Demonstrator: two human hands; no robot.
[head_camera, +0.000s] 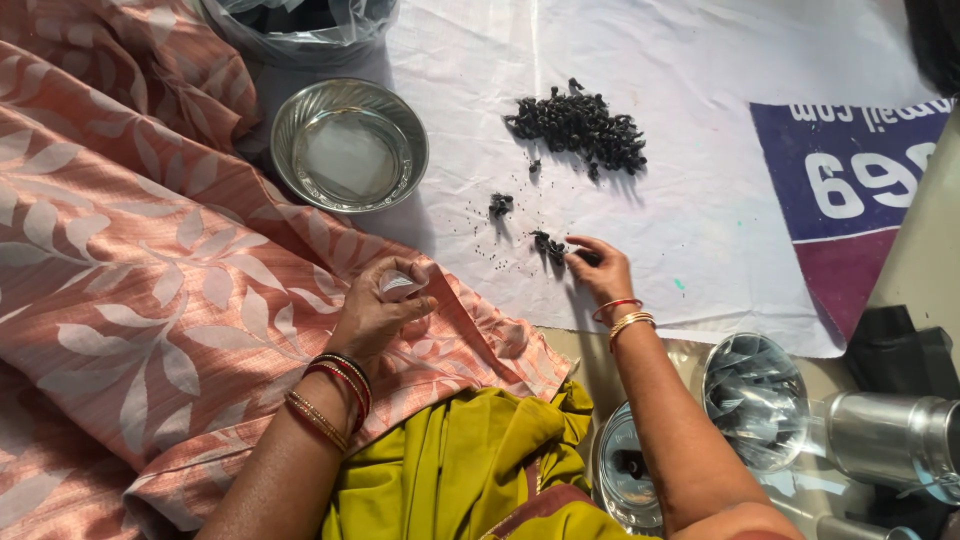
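The right hand (598, 265) reaches out over the white woven plastic sheet (700, 240) spread on the floor, its fingertips pinched on a small clump of dark, shrivelled dried pods (548, 245) at the near edge of the scatter. The left hand (378, 310) rests on the peach fabric with a pale leaf pattern (150, 300), fingers curled closed around a small, pale, shiny object; what it is cannot be told from here.

Picking these well seems to call for a light pinch with the fingertips, taking one small clump at a time, since the pieces look brittle and tiny black grains (500, 225) already lie loose around them. Keeping the wrist low would likely keep the rest of the scatter undisturbed.

The pods are nearly black, wrinkled and irregular. The main heap (580, 125) lies farther out on the sheet, well apart from the hand, with one more small clump (500, 205) between it and the fingers.

A round, shiny steel bowl (349, 145) sits to the left of the heap, at the edge of the fabric, and looks empty. Near the right forearm stand several steel containers, one of them a steel container with crumpled clear plastic (755, 395) inside.
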